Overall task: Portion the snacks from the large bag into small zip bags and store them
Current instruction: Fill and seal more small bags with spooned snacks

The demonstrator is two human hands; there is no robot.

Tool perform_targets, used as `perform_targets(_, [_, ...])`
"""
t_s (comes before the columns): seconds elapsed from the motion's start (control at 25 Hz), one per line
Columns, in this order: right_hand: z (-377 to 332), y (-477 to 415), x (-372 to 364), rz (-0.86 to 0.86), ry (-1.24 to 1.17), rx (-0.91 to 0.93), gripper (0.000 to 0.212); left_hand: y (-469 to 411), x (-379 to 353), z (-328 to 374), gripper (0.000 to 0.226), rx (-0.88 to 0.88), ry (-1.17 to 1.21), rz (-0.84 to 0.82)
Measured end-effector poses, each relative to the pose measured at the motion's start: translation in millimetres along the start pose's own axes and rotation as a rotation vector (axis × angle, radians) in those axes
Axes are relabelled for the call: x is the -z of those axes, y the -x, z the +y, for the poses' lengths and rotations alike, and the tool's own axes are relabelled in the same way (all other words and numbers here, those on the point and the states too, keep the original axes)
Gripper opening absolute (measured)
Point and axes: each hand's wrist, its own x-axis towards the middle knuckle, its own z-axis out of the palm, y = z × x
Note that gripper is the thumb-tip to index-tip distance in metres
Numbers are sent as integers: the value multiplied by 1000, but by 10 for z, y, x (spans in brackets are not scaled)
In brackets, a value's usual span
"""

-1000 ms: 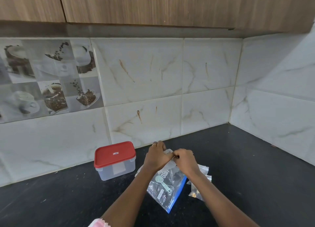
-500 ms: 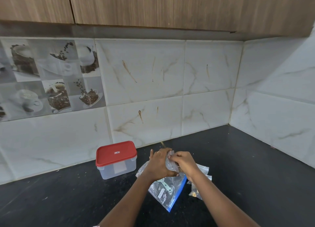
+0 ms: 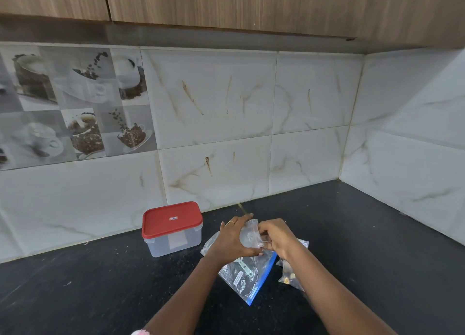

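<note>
Where the black worktop (image 3: pixel 364 234) meets the pale tiled wall, a clear storage box (image 3: pixel 173 244) stands upright with its red lid (image 3: pixel 172 220) on; all entries below are placed from this box. Above and left of the box: a wall tile printed with coffee cups and beans (image 3: pixel 73 108). Just right of the box: left grip (image 3: pixel 235 239), a bare hand with a ring (image 3: pixel 231 222) on one finger, fingers and thumb curved round a small zip bag (image 3: pixel 249 234), grasping it from the box side. The small zip bag is clear, raised off the worktop and held between both grips; its contents cannot be made out. Further right of the box: right grip (image 3: pixel 275 237), fingers curled, pinching the far edge of the same small bag. Below the grips, right of the box and nearer the viewer: large bag (image 3: pixel 247 282), clear with a blue zip edge, lying flat on the worktop, a pale green scoop (image 3: pixel 244 265) inside it. Furthest right from the box, beside the large bag and partly hidden by the right forearm: filled small bags (image 3: pixel 289 276) holding brownish pieces, lying on the worktop.
</note>
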Motion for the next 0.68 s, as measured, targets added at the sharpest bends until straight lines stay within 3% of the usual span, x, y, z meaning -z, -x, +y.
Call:
perform_targets(0.2, [-12,-20,19,-4,225,84,17,-66,4,20,90,48,192,-13])
perform_targets(0.36, [-50,-32,72,-3,315,95,16,-130,4,9,70,38,185,-25])
perform_targets(0.68, [77,-42,226,15,-1,76,8,-196,-121,-18,66,59,162,60])
